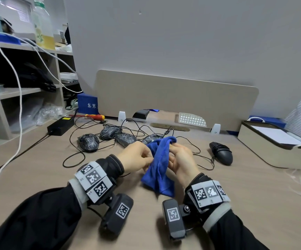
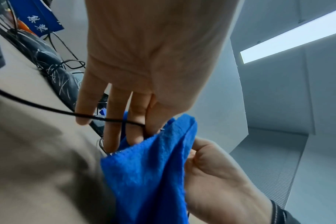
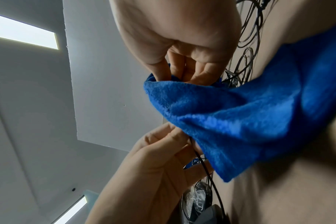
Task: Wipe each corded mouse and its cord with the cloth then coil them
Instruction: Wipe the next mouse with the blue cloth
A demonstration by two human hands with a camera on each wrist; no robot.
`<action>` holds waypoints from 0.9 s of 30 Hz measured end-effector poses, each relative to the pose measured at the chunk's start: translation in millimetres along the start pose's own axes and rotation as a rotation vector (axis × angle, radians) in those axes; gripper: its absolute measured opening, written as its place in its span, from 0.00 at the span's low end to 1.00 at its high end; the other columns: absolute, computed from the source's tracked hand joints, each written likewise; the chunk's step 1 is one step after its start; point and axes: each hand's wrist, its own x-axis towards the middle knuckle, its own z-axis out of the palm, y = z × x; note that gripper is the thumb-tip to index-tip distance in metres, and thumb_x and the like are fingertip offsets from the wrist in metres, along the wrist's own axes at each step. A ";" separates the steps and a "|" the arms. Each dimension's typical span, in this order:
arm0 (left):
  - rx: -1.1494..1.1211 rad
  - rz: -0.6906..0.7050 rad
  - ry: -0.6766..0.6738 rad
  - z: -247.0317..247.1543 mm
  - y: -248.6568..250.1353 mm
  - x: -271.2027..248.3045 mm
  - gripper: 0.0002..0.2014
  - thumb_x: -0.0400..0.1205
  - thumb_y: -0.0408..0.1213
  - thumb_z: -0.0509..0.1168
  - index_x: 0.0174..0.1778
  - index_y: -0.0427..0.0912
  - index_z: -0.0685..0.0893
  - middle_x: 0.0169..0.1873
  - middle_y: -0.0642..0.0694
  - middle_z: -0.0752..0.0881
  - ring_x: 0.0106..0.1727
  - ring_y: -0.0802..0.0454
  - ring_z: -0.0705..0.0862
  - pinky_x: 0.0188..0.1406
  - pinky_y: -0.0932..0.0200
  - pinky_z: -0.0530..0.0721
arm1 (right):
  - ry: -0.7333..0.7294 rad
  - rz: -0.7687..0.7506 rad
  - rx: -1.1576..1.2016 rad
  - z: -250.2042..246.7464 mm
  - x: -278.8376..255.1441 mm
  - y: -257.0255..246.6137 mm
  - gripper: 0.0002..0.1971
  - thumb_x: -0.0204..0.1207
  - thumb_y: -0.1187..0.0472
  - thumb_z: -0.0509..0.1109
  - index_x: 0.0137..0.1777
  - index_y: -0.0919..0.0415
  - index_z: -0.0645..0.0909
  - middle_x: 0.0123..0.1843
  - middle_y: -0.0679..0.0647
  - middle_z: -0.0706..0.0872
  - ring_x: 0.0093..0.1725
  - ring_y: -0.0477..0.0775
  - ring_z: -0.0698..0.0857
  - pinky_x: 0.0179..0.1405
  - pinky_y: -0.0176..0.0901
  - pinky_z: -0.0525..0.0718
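Observation:
A blue cloth (image 1: 159, 166) hangs between my hands above the desk, its lower end on the wood. My right hand (image 1: 172, 150) grips the cloth's upper part with curled fingers (image 3: 182, 72). My left hand (image 1: 148, 159) pinches a thin black cord (image 2: 48, 107) between thumb and forefinger right beside the cloth (image 2: 148, 174). The cord runs left across the desk. Several black mice with white scratch patterns (image 1: 88, 142) lie behind my hands among tangled cords. A plain black mouse (image 1: 221, 153) with its cord wound around it lies to the right.
A black power brick (image 1: 60, 126) and a red-yellow screwdriver (image 1: 94, 116) lie at the back left. A beige divider panel (image 1: 176, 98) closes the desk's far edge. A beige box (image 1: 272, 147) stands at the right. Shelves (image 1: 20, 91) with white cables stand at the left.

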 end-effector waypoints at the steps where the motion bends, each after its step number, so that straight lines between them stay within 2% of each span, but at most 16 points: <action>1: -0.031 0.002 -0.023 -1.6 -1.6 -1.1 0.13 0.84 0.30 0.65 0.33 0.38 0.86 0.26 0.45 0.88 0.27 0.57 0.83 0.34 0.67 0.78 | 0.012 0.010 -0.002 1.1 -0.6 0.6 0.12 0.78 0.69 0.68 0.59 0.68 0.88 0.47 0.63 0.87 0.46 0.60 0.84 0.43 0.47 0.85; 3: -0.021 0.000 -0.067 -7.8 -4.2 -3.4 0.12 0.84 0.31 0.66 0.35 0.36 0.87 0.24 0.48 0.87 0.25 0.60 0.82 0.32 0.71 0.75 | 0.036 0.026 0.008 2.8 -1.7 0.6 0.13 0.76 0.69 0.69 0.58 0.70 0.88 0.48 0.64 0.83 0.48 0.61 0.80 0.43 0.48 0.82; 6: 0.063 -0.034 -0.101 -17.6 -9.9 -8.8 0.09 0.84 0.33 0.68 0.40 0.33 0.88 0.23 0.51 0.87 0.25 0.62 0.83 0.31 0.71 0.75 | 0.077 0.007 0.053 -5.4 0.7 -6.4 0.09 0.79 0.70 0.68 0.55 0.69 0.87 0.40 0.59 0.86 0.38 0.57 0.85 0.36 0.44 0.83; 10: 0.195 -0.106 -0.109 -35.1 -24.5 -14.4 0.07 0.82 0.34 0.70 0.39 0.39 0.89 0.26 0.50 0.89 0.28 0.63 0.85 0.42 0.65 0.83 | 0.096 -0.045 0.116 -17.1 3.9 -14.0 0.08 0.80 0.69 0.67 0.54 0.65 0.86 0.35 0.54 0.87 0.33 0.52 0.85 0.34 0.42 0.82; 13: 0.315 -0.156 -0.074 -43.7 -32.7 -9.4 0.10 0.81 0.36 0.70 0.33 0.45 0.87 0.25 0.53 0.89 0.30 0.60 0.87 0.49 0.59 0.87 | 0.056 -0.048 0.091 -11.6 2.0 -11.1 0.11 0.81 0.68 0.66 0.59 0.69 0.86 0.43 0.58 0.89 0.40 0.55 0.88 0.41 0.46 0.85; 15: 0.344 -0.160 -0.035 -40.3 -30.0 -6.0 0.12 0.82 0.36 0.69 0.31 0.47 0.85 0.26 0.53 0.90 0.30 0.58 0.86 0.44 0.60 0.88 | 0.030 -0.038 0.100 -6.6 -0.9 -10.3 0.10 0.82 0.67 0.66 0.59 0.67 0.86 0.46 0.60 0.89 0.44 0.58 0.87 0.47 0.49 0.84; 17: 0.234 -0.120 -0.012 -29.7 -20.0 -3.0 0.12 0.84 0.36 0.67 0.33 0.48 0.84 0.30 0.51 0.91 0.30 0.56 0.84 0.34 0.67 0.83 | 0.017 -0.030 0.121 -4.0 -2.0 -9.6 0.09 0.83 0.66 0.67 0.57 0.65 0.87 0.48 0.61 0.88 0.47 0.60 0.86 0.53 0.55 0.81; 18: 0.172 -0.085 0.010 -23.1 -13.2 -1.2 0.12 0.84 0.37 0.66 0.34 0.48 0.84 0.30 0.51 0.90 0.30 0.56 0.84 0.33 0.67 0.82 | 0.016 -0.030 0.130 -2.5 -2.4 -9.2 0.09 0.83 0.66 0.66 0.57 0.65 0.87 0.48 0.62 0.87 0.48 0.61 0.85 0.55 0.55 0.80; 21: 0.043 0.019 0.136 -3.3 1.1 9.2 0.10 0.82 0.36 0.66 0.35 0.44 0.86 0.31 0.50 0.90 0.37 0.51 0.88 0.45 0.54 0.87 | 0.010 -0.027 0.122 0.7 -5.3 -6.2 0.11 0.83 0.67 0.65 0.61 0.67 0.86 0.47 0.61 0.88 0.43 0.56 0.86 0.48 0.49 0.83; 22: 0.010 0.036 0.191 2.5 4.2 13.3 0.10 0.82 0.34 0.66 0.35 0.43 0.87 0.32 0.48 0.90 0.38 0.49 0.88 0.46 0.50 0.88 | 0.009 -0.019 0.128 0.7 -6.3 -5.7 0.12 0.83 0.67 0.65 0.62 0.68 0.86 0.48 0.61 0.88 0.42 0.56 0.87 0.47 0.48 0.83; 24: -0.060 0.052 0.297 10.4 7.6 21.5 0.09 0.81 0.34 0.66 0.35 0.42 0.86 0.32 0.47 0.88 0.37 0.46 0.87 0.45 0.47 0.87 | -0.009 -0.001 0.138 -1.8 -7.1 -5.2 0.15 0.81 0.65 0.65 0.63 0.68 0.86 0.51 0.61 0.90 0.45 0.56 0.88 0.52 0.50 0.83; 27: -0.205 0.125 0.418 13.6 5.6 30.7 0.10 0.81 0.37 0.68 0.34 0.40 0.85 0.30 0.44 0.87 0.35 0.44 0.85 0.43 0.46 0.85 | -0.052 0.035 0.149 -4.1 -3.7 -3.6 0.17 0.80 0.61 0.67 0.65 0.65 0.87 0.57 0.61 0.91 0.53 0.59 0.89 0.65 0.56 0.83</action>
